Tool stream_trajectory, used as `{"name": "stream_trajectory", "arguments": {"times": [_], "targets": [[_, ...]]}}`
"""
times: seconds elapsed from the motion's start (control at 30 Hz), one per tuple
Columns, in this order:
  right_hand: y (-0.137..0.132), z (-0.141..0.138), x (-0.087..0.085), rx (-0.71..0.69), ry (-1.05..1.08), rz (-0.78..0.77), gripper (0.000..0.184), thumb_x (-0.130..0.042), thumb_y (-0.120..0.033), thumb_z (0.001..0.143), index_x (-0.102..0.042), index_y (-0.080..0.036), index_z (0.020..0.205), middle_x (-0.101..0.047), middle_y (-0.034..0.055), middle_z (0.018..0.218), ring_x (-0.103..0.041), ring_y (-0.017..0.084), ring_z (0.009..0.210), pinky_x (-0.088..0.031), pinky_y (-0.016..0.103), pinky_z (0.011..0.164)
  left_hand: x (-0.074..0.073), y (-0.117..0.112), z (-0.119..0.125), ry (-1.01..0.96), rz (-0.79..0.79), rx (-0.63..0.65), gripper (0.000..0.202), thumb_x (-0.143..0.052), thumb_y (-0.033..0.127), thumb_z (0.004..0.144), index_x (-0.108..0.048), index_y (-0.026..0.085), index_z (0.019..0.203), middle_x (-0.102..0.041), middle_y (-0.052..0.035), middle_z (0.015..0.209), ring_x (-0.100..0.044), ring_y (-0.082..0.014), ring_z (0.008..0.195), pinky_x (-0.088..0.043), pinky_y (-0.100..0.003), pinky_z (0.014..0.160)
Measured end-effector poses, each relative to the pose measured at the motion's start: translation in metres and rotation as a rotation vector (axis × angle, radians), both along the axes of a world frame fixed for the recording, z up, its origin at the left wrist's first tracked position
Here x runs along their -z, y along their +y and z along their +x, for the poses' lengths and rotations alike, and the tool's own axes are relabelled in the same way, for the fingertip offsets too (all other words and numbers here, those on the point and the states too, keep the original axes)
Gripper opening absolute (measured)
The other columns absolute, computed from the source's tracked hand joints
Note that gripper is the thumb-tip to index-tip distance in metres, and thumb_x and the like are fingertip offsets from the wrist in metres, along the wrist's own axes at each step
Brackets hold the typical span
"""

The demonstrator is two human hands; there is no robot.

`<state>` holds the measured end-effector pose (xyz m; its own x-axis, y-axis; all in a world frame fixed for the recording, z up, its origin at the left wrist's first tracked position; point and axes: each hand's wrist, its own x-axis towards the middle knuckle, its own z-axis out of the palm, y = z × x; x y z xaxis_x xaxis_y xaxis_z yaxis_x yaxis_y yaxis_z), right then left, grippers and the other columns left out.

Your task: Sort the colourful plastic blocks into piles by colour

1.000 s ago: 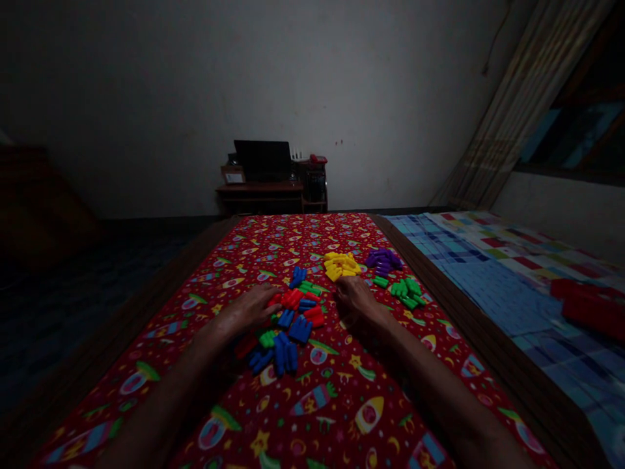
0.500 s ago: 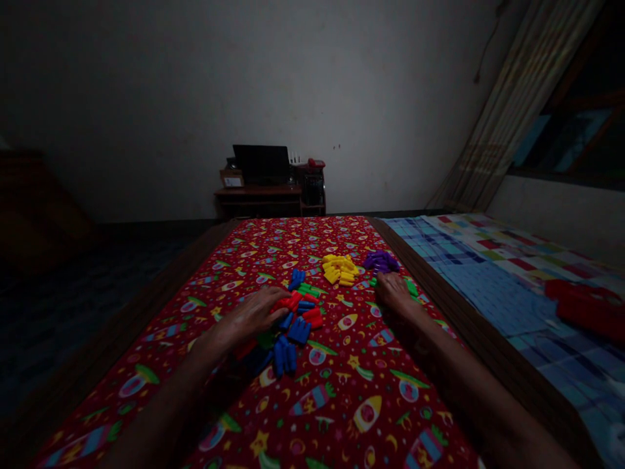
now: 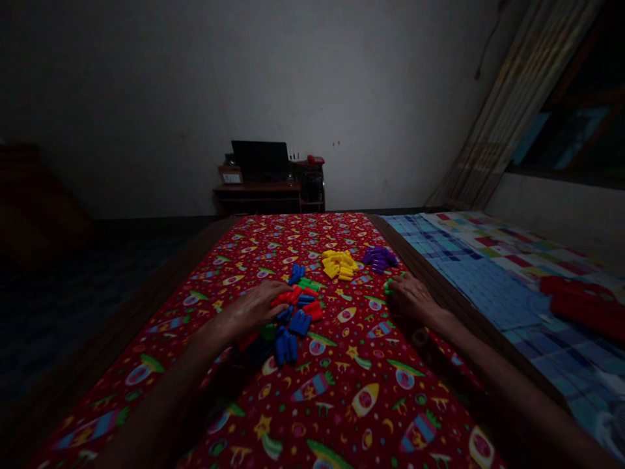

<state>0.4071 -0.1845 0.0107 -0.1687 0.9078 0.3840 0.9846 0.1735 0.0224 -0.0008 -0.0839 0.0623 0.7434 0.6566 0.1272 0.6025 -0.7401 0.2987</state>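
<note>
A mixed pile of plastic toy building blocks lies on the red patterned cloth (image 3: 342, 365). My left hand (image 3: 258, 303) rests at the pile's left side, its fingers stretched over a red block (image 3: 288, 298) and its thumb apart. Blue blocks (image 3: 299, 322) and a green block (image 3: 308, 284) lie close by; the pile's left part is in shadow under the hand. On the right, my right hand (image 3: 413, 295) has its fingers curled down over a green block (image 3: 388, 286), mostly hidden by them. Beyond it lie separate piles of purple blocks (image 3: 379, 258) and yellow blocks (image 3: 340, 265).
Brown fabric (image 3: 439, 299) borders the cloth. A blue checked sheet (image 3: 493, 293) spreads to the right, with a red item (image 3: 581, 303) on it. Against the far wall stands a desk (image 3: 258, 190) with a monitor (image 3: 261, 160).
My right hand has shifted a little to the right over the green blocks, uncovering more of the purple pile's near edge. My left hand stays at the mixed pile. The view has tilted slightly.
</note>
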Motion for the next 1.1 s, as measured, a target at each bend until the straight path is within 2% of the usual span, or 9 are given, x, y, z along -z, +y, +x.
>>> {"name": "stream_trajectory", "arguments": {"times": [0.1, 0.2, 0.27, 0.37, 0.53, 0.73, 0.83, 0.97, 1.1], "targets": [[0.003, -0.026, -0.013, -0.103, 0.042, -0.01, 0.025, -0.042, -0.015, 0.088, -0.064, -0.017, 0.099, -0.063, 0.0117, 0.102, -0.052, 0.022, 0.096, -0.038, 0.033, 0.084, -0.001, -0.004, 0.006, 0.027, -0.022, 0.025, 0.037, -0.05, 0.032, 0.086, -0.059, 0.019, 0.12, -0.06, -0.0106, 0.126, -0.054, -0.0236, 0.117, -0.042, -0.033, 0.1], [0.019, -0.07, -0.027, -0.122, 0.061, -0.119, 0.024, -0.042, -0.016, 0.089, -0.066, -0.015, 0.082, -0.064, 0.0095, 0.08, -0.051, 0.018, 0.074, -0.034, 0.029, 0.068, 0.001, -0.006, 0.01, 0.061, -0.018, 0.015, 0.03, -0.051, 0.028, 0.085, -0.062, 0.02, 0.112, -0.063, -0.01, 0.114, -0.058, -0.0226, 0.106, -0.046, -0.032, 0.093], [0.036, -0.101, -0.032, -0.119, 0.083, -0.189, 0.023, -0.044, -0.017, 0.088, -0.066, -0.015, 0.08, -0.063, 0.0079, 0.074, -0.05, 0.016, 0.066, -0.029, 0.027, 0.061, 0.002, -0.008, 0.009, 0.072, -0.003, -0.012, 0.024, -0.051, 0.026, 0.085, -0.065, 0.021, 0.104, -0.064, -0.009, 0.107, -0.06, -0.0219, 0.101, -0.047, -0.031, 0.088], [0.065, -0.143, -0.033, -0.101, 0.184, -0.249, 0.022, -0.047, -0.021, 0.088, -0.068, -0.015, 0.085, -0.065, 0.0074, 0.078, -0.051, 0.014, 0.068, -0.026, 0.026, 0.058, 0.002, -0.01, 0.005, 0.091, 0.046, -0.089, 0.021, -0.053, 0.023, 0.082, -0.067, 0.022, 0.098, -0.066, -0.0086, 0.1, -0.06, -0.0223, 0.097, -0.047, -0.031, 0.086], [0.098, -0.185, -0.027, -0.07, 0.336, -0.37, 0.019, -0.057, -0.028, 0.083, -0.067, -0.012, 0.087, -0.065, 0.0059, 0.079, -0.053, 0.014, 0.07, -0.027, 0.024, 0.057, -0.003, -0.014, -0.006, 0.222, -0.023, -0.114, 0.039, -0.058, 0.019, 0.075, -0.065, 0.025, 0.113, -0.068, -0.0069, 0.103, -0.062, -0.0234, 0.097, -0.048, -0.032, 0.085], [0.092, -0.178, -0.018, -0.105, 0.441, -0.378, 0.019, -0.056, -0.029, 0.082, -0.067, -0.013, 0.079, -0.059, 0.0012, 0.068, -0.046, 0.011, 0.06, -0.024, 0.023, 0.053, 0.001, -0.007, -0.015, 0.246, -0.067, -0.143, 0.037, -0.059, 0.023, 0.077, -0.064, 0.024, 0.114, -0.066, -0.0089, 0.112, -0.06, -0.026, 0.105, -0.048, -0.036, 0.088], [0.078, -0.16, -0.022, -0.152, 0.527, -0.34, 0.024, -0.05, -0.029, 0.085, -0.066, -0.013, 0.076, -0.054, -0.001, 0.063, -0.044, 0.01, 0.058, -0.023, 0.022, 0.053, 0.005, -0.004, -0.006, 0.058, 0.034, -0.141, 0.03, -0.053, 0.029, 0.085, -0.064, 0.022, 0.112, -0.066, -0.0094, 0.112, -0.06, -0.0248, 0.106, -0.047, -0.036, 0.092], [0.052, -0.151, -0.036, -0.351, 0.578, -0.368, 0.025, -0.051, -0.031, 0.086, -0.066, -0.013, 0.078, -0.052, -0.0029, 0.06, -0.044, 0.009, 0.057, -0.025, 0.021, 0.054, 0.005, -0.011, 0.022, -0.234, 0.147, -0.117, 0.041, -0.051, 0.038, 0.088, -0.053, 0.022, 0.125, -0.06, -0.0091, 0.124, -0.056, -0.0246, 0.114, -0.043, -0.038, 0.098], [0.027, -0.152, -0.038, -0.455, 0.546, -0.335, 0.024, -0.053, -0.032, 0.087, -0.069, -0.015, 0.09, -0.06, -0.0011, 0.068, -0.047, 0.01, 0.059, -0.028, 0.021, 0.056, 0.0, -0.027, 0.044, -0.197, -0.072, -0.067, 0.028, -0.054, 0.036, 0.086, -0.061, 0.021, 0.108, -0.07, -0.0048, 0.095, -0.066, -0.0214, 0.086, -0.049, -0.029, 0.074]]}}
